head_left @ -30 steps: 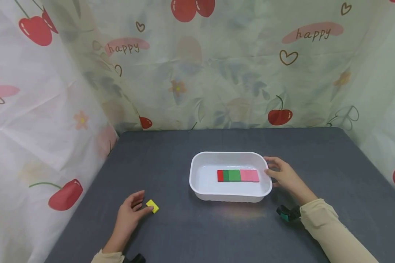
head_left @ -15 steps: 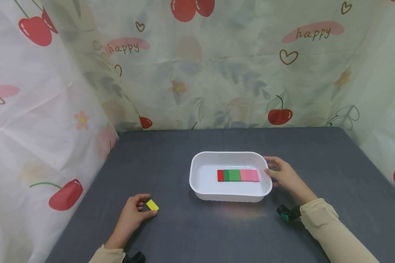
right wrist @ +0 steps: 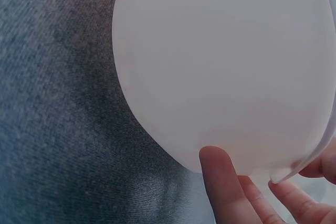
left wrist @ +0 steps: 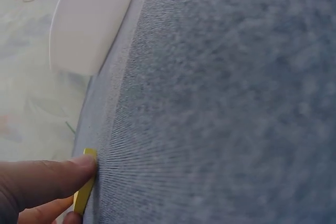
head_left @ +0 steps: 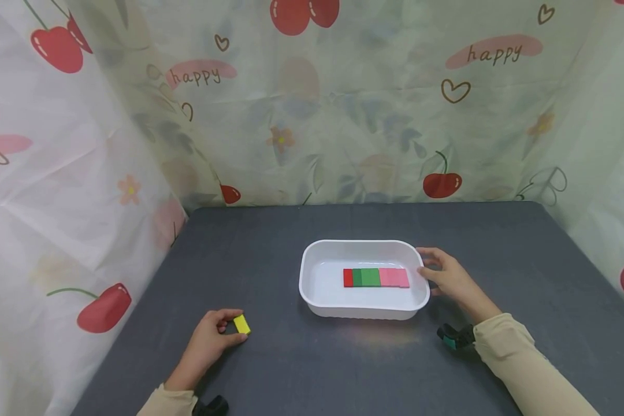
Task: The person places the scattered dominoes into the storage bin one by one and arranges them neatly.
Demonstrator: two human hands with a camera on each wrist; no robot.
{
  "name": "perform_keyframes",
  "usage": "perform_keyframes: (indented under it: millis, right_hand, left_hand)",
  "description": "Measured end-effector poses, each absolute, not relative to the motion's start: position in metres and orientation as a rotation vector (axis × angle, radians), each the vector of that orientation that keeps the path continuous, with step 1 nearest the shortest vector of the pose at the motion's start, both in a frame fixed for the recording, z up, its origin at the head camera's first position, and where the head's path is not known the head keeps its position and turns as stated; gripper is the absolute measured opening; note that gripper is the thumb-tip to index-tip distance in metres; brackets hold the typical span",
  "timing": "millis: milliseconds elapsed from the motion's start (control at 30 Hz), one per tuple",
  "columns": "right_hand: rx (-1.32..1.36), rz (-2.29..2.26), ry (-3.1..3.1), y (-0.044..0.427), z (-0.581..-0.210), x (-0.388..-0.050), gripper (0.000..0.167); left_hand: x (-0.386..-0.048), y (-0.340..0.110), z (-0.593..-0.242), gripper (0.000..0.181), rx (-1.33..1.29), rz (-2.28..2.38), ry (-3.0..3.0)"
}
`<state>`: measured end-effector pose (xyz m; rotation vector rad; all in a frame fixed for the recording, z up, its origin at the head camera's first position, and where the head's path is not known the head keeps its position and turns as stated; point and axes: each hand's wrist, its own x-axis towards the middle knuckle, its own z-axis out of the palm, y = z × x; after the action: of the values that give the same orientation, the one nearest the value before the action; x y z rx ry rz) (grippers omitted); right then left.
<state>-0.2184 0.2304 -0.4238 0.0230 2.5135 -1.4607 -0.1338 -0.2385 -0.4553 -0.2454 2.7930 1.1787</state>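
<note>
In the head view, my left hand (head_left: 208,341) is at the lower left of the grey table. Its thumb and index finger pinch a small, flat yellow block (head_left: 241,324). The left wrist view shows the thumb across this yellow block (left wrist: 84,195), other fingertips behind it, close to the cloth surface. My right hand (head_left: 449,282) holds the right end of a white plastic tray (head_left: 333,312) at its rim. Inside the tray, red (head_left: 348,278), green (head_left: 370,277) and pink (head_left: 393,278) blocks form a row. In the right wrist view, fingers touch the tray's outer wall (right wrist: 220,66).
The dark grey tabletop (head_left: 270,248) ends at a back edge. A patterned curtain (head_left: 343,115) hangs behind it and along both sides. Black wrist devices sit at the left (head_left: 212,406) and right (head_left: 456,337) sleeves.
My left index finger has come in against the yellow block, which has turned slightly between the fingertips. The right hand and the tray have stayed put.
</note>
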Motion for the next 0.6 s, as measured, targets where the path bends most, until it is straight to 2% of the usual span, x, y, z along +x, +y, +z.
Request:
perform_keyframes:
  millis: [600]
  right_hand:
    - [0.040, -1.447, 2.515, 0.2314, -0.4240, -0.2195, 0.058]
  left_hand:
    - [-0.1358, -0.2407, -0.4540, 0.056, -0.207, 1.220, 2.744]
